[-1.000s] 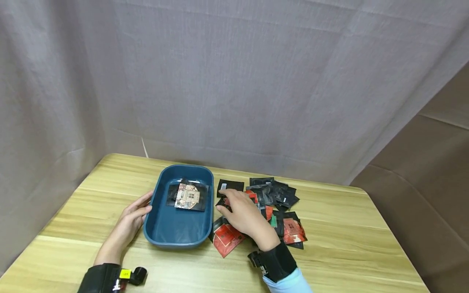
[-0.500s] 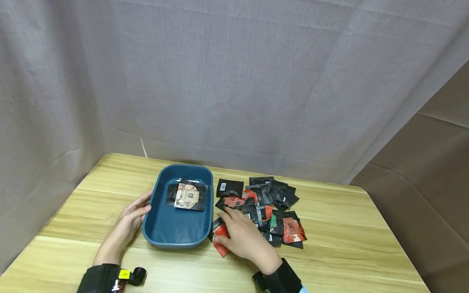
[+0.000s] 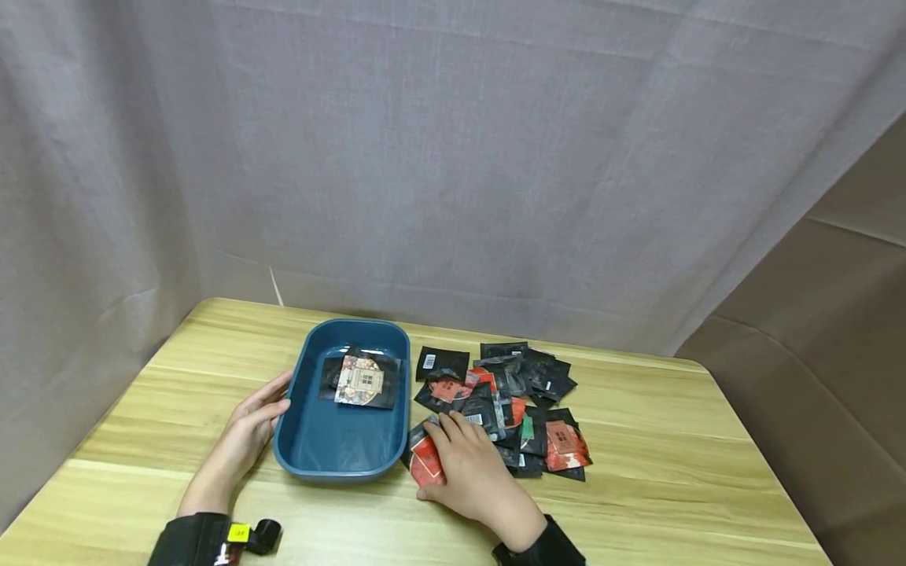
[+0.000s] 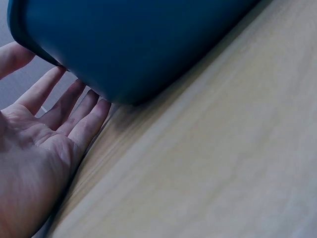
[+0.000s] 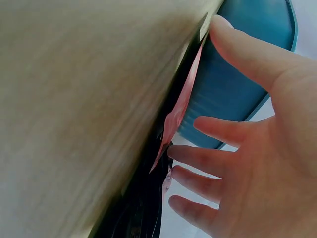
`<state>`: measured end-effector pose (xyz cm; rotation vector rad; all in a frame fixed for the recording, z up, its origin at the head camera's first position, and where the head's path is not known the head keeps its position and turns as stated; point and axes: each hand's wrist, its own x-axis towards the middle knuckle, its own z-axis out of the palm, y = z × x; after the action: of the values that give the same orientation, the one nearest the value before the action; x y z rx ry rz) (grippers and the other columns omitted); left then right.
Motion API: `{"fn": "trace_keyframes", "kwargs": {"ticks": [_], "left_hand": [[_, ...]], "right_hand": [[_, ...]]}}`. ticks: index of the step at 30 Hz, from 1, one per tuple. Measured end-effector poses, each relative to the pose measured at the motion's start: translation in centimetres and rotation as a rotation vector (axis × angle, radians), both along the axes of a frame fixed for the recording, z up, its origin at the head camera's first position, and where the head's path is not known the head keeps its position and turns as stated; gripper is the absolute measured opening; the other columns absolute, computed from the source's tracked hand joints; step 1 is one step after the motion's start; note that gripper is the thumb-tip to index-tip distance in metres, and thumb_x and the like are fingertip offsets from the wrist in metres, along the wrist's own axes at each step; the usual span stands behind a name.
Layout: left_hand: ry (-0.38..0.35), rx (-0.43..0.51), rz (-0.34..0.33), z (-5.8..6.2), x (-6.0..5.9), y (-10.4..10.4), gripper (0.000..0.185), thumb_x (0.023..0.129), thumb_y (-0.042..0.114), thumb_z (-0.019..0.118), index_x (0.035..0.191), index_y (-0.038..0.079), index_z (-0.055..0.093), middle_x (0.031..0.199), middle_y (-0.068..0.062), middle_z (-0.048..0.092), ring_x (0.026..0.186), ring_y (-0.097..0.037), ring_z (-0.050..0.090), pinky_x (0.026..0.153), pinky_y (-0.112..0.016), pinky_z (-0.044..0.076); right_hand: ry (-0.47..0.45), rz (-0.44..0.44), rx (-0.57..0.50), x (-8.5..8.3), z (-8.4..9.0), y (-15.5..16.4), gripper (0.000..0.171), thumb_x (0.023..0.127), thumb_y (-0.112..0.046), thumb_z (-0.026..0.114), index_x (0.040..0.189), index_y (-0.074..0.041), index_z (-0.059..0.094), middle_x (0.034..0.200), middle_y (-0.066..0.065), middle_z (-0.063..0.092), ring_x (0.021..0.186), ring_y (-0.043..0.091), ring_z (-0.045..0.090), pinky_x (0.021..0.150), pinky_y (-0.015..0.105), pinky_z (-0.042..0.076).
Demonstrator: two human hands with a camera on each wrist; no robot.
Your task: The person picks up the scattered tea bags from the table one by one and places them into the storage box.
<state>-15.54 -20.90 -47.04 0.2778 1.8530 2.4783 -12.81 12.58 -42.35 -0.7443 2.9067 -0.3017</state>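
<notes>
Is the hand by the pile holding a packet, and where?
The right hand lies on a red packet, thumb at its near edge; a real grip cannot be told.

No print on the packets (image 3: 510, 393) or the yellow wrist tag (image 3: 239, 533) is legible

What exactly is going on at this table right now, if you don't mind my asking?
A person is working with small foil packets. The left hand rests flat against the side of a blue tray, which already holds a few packets. The right hand lies on a red packet at the near edge of a loose pile of packets beside the tray; the packet is not yet lifted.
</notes>
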Motion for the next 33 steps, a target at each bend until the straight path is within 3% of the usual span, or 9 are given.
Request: {"fn": "trace_keyframes", "kwargs": {"ticks": [8, 14, 18, 27, 33], "left_hand": [[0.010, 0.010, -0.007, -0.1, 0.0, 0.0, 0.055, 0.101, 0.002, 0.047, 0.151, -0.010, 0.027, 0.131, 0.011, 0.055, 0.119, -0.003, 0.054, 0.094, -0.020, 0.048], [-0.003, -0.011, 0.003, 0.0, 0.1, 0.0, 0.056, 0.101, 0.003, 0.048, 0.151, -0.012, 0.025, 0.131, 0.012, 0.054, 0.118, -0.001, 0.053, 0.094, -0.019, 0.047], [-0.009, -0.021, 0.009, 0.0, 0.1, 0.1, 0.057, 0.101, 0.004, 0.048, 0.151, -0.011, 0.025, 0.131, 0.013, 0.053, 0.118, 0.001, 0.053, 0.095, -0.018, 0.046], [0.012, 0.001, -0.005, -0.1, 0.1, 0.0, 0.054, 0.101, 0.002, 0.047, 0.151, -0.009, 0.028, 0.131, 0.012, 0.054, 0.119, -0.002, 0.054, 0.094, -0.019, 0.047], [0.009, 0.019, -0.008, -0.1, 0.1, 0.0, 0.053, 0.101, 0.002, 0.048, 0.151, -0.006, 0.032, 0.131, 0.011, 0.055, 0.117, -0.004, 0.056, 0.093, -0.021, 0.049]], "right_hand": [[-0.021, -0.010, 0.035, 0.3, 0.0, -0.2, 0.091, 0.076, -0.058, 0.078, 0.147, -0.011, 0.046, 0.147, 0.016, 0.045, 0.140, 0.035, 0.034, 0.112, 0.055, 0.030], [0.003, 0.003, 0.063, 0.5, 0.0, -0.4, 0.075, 0.085, -0.043, 0.075, 0.146, -0.009, 0.048, 0.146, 0.017, 0.047, 0.140, 0.035, 0.034, 0.112, 0.053, 0.031], [0.010, 0.005, 0.077, 0.5, 0.0, -0.4, 0.070, 0.084, -0.035, 0.073, 0.145, -0.009, 0.048, 0.146, 0.017, 0.046, 0.140, 0.035, 0.035, 0.112, 0.052, 0.031], [0.058, -0.008, 0.047, 0.6, 0.6, -0.2, 0.076, 0.077, -0.028, 0.076, 0.145, -0.008, 0.049, 0.144, 0.019, 0.048, 0.135, 0.036, 0.042, 0.109, 0.053, 0.036], [0.032, -0.044, 0.015, 0.9, 1.4, 0.2, 0.081, 0.076, -0.029, 0.077, 0.148, -0.008, 0.045, 0.142, 0.019, 0.049, 0.128, 0.037, 0.049, 0.103, 0.055, 0.041]]}}
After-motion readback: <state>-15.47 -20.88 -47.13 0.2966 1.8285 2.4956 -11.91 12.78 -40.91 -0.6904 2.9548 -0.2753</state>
